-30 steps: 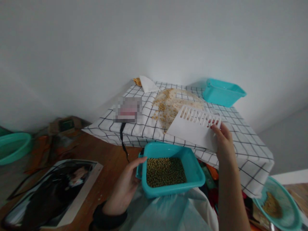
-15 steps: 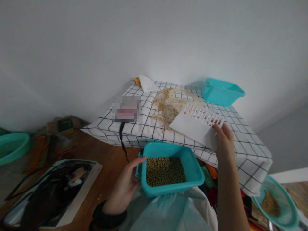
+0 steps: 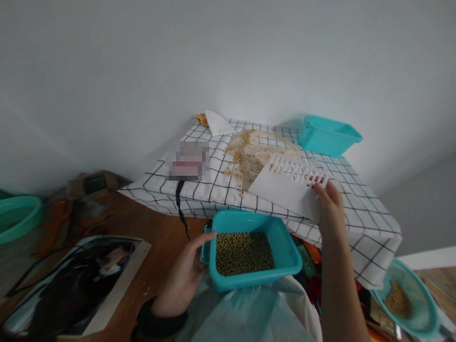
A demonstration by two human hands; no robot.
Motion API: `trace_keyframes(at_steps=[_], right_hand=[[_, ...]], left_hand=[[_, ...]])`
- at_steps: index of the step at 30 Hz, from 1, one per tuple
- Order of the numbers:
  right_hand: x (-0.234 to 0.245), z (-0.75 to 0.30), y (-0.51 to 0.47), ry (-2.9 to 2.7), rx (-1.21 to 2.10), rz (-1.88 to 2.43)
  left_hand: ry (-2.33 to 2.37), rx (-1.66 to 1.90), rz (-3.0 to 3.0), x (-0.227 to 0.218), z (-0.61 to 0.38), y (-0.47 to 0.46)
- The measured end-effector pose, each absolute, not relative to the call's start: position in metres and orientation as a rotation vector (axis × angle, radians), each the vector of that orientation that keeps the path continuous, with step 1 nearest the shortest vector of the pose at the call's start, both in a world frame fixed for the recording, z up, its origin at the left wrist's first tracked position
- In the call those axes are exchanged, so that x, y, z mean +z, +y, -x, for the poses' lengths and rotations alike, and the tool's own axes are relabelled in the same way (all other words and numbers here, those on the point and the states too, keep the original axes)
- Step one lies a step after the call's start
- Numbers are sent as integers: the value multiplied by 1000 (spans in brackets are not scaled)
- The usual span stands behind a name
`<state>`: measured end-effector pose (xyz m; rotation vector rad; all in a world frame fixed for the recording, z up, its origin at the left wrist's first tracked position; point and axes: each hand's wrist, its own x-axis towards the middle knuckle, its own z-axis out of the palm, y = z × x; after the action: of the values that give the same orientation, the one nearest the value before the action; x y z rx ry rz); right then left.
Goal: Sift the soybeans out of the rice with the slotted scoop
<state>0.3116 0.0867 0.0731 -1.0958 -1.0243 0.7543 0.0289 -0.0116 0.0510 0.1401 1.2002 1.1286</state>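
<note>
My left hand (image 3: pixel 188 268) grips the left handle of a turquoise plastic bin (image 3: pixel 245 282), its thumb over the rim. Inside the bin lie beans (image 3: pixel 244 254), yellowish at the upper left and dark green towards the right. The bin rests at my lap, just below the table edge. My right hand (image 3: pixel 329 202) is closed on the right end of a white slotted plate (image 3: pixel 285 190), whose row of slots faces away from me. The plate is held low over the table, beside scattered yellow beans and pale debris (image 3: pixel 249 164); I cannot tell whether it touches the cloth.
A checked cloth (image 3: pixel 370 213) covers the table. At its back right stands another turquoise bin (image 3: pixel 329 137); white paper (image 3: pixel 217 124) lies at the back left. A blurred item (image 3: pixel 188 161) with a black strap sits at the left. A basin (image 3: pixel 406 299) stands lower right, a green tub (image 3: pixel 19 216) far left.
The white slotted plate and my right hand have shifted very slightly to the left. My left hand and the bin stay in place.
</note>
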Motion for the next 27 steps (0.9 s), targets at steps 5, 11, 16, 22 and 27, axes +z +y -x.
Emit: trace_keyframes(at_steps=[5,11,16,22,27], right_hand=[[73,-311,90,-1036,754,1080],[71,-312,92,-1075,708,1100],[70,-312,94,-1091,753,1087],[74,-309,98,-1079,726,1129],[76,-307,98,-1078,755,1112]], left_hand=[[1187,1119,-102,52,-28,-12],[1207,1112,-106,55,-31,-13],[1122,1080,-96,51,-29,-13],[1068,1046,-133,39,-23,-12],[1056,1058,-146,33,-19,-14]])
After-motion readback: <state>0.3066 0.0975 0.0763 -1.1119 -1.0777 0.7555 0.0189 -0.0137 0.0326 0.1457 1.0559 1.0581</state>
